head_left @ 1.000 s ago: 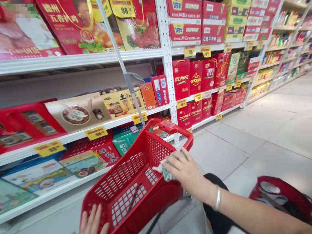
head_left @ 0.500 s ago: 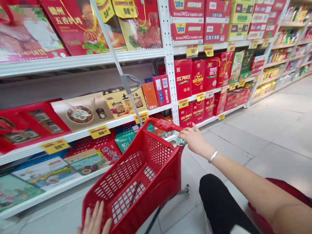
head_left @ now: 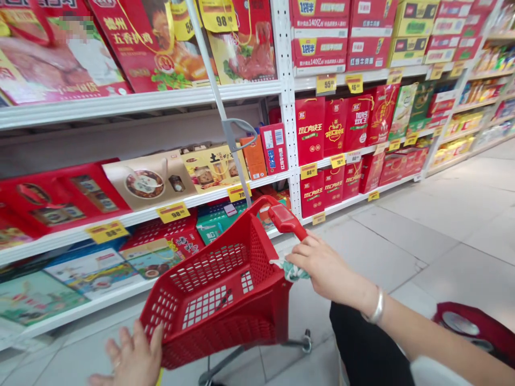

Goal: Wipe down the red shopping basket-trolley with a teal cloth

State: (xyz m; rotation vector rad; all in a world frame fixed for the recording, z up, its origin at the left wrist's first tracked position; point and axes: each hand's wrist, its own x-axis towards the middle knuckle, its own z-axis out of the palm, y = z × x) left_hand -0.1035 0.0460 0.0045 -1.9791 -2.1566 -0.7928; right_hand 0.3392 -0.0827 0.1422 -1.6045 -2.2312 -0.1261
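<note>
A red plastic shopping cart (head_left: 225, 300) stands at an angle before me, its basket holding no goods that I can see. My right hand (head_left: 317, 262) is closed around a crumpled green-and-white cloth (head_left: 295, 272) at the basket's upper corner, beside the end of the red handle (head_left: 281, 214). A silver bracelet circles that wrist. At the lower left, my left hand (head_left: 134, 356) has its fingers spread near the basket's far end; its thumb side overlaps the rim, and I cannot tell whether they touch. A grey pole (head_left: 215, 86) with a hook-like bracket rises behind the handle.
White shelves (head_left: 249, 91) run along the left and back, loaded with boxed foods and yellow price tags (head_left: 173, 213). Below is a grey tiled floor (head_left: 402, 230). My black-clad leg (head_left: 362, 343) is at the lower right, near a dark red object (head_left: 470, 327).
The cart has turned and tipped slightly, its left end rising in view. My right hand has come lower and closer, bunching the cloth. My left hand has shifted left, off the basket's inside, fingers spread.
</note>
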